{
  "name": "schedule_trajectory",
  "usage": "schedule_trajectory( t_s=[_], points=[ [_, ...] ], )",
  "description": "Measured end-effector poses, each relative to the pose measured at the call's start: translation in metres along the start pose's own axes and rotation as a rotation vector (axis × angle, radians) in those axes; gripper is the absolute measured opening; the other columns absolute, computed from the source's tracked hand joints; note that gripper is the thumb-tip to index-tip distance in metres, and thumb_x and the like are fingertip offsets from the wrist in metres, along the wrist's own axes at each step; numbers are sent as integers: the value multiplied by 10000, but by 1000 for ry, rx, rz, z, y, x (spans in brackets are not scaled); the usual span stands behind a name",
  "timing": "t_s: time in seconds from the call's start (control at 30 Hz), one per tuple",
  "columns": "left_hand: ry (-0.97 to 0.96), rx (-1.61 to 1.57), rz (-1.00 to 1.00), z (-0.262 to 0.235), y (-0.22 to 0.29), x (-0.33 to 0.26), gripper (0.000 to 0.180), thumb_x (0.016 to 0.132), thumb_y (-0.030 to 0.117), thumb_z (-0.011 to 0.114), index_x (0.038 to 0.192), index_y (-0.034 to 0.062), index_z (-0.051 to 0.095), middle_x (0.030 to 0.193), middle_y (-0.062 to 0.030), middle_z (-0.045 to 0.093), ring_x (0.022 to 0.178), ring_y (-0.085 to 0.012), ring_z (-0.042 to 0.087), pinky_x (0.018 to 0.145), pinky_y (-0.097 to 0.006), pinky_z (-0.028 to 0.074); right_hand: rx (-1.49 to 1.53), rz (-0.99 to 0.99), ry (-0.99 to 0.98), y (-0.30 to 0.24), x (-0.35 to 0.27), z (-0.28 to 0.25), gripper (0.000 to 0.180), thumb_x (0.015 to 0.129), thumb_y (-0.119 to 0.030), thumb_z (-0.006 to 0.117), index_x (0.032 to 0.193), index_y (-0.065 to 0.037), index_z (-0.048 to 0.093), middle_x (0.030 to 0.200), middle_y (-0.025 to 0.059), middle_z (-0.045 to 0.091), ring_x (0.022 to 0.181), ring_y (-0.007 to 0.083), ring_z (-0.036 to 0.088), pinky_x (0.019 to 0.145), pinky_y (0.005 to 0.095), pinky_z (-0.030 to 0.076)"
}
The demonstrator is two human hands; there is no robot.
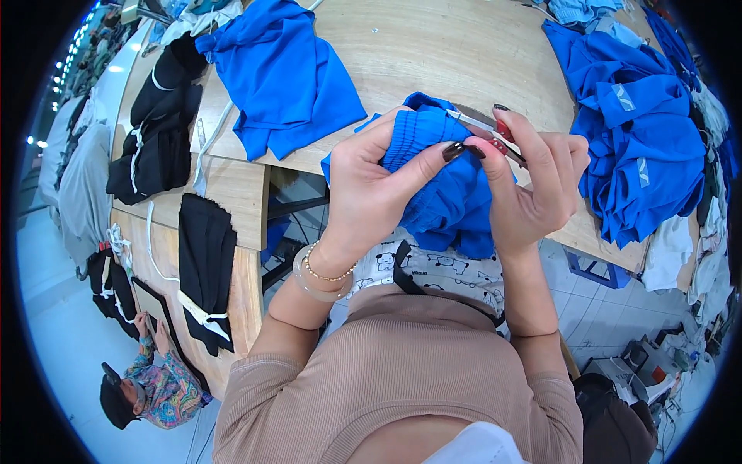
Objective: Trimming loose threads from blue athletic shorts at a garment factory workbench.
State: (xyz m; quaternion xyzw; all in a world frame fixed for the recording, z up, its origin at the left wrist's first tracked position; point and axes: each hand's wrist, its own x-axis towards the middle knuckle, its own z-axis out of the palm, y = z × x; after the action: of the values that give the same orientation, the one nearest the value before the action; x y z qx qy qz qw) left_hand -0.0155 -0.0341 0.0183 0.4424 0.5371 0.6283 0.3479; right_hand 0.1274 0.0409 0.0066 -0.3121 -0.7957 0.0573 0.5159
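A bright blue garment [452, 203] with a gathered elastic edge hangs in front of me over the near table edge. My left hand [379, 174] grips its gathered band, the thumb lying across it. Close by on the right, my right hand [537, 170] is closed around small metal thread snips [481, 122]. Their blades point left, at the top of the gathered band, near my left thumb. My fingers cover part of the snips, so I cannot tell whether the blades touch the cloth or a thread.
Another blue garment [290, 85] lies on the wooden table [433, 42] at far left. A heap of blue garments [634, 131] fills the right side. Black cloth bundles [158, 124] tied with white strips lie left. A person [158, 379] is at the lower left.
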Motion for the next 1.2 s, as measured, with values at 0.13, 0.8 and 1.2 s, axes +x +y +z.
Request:
schedule_trajectory(
  t_s=[0.13,0.8,1.2],
  points=[
    [-11,0,-36,1,-3,-1,118,820,13,672,932,-25,673,833,-26,648,739,-59,572,660,-187,458,40,12,20,1,3,-3,288,661,-114,792,921,-36,694,742,11,628,703,155,450,631,258,347],
    [48,18,4,-3,1,-1,150,783,13,714,926,-23,684,840,-32,684,746,-52,582,768,-200,457,-64,-119,-87,9,20,-18,386,575,-349,778,899,-150,711,648,-57,482,695,154,397,650,299,268],
    [37,45,-16,-3,0,-1,146,782,9,714,921,-18,680,822,-18,672,730,-40,562,702,-179,442,-61,-145,-62,11,19,-15,398,563,-356,781,900,-156,711,657,-59,480,694,153,399,643,300,252]
  ],
)
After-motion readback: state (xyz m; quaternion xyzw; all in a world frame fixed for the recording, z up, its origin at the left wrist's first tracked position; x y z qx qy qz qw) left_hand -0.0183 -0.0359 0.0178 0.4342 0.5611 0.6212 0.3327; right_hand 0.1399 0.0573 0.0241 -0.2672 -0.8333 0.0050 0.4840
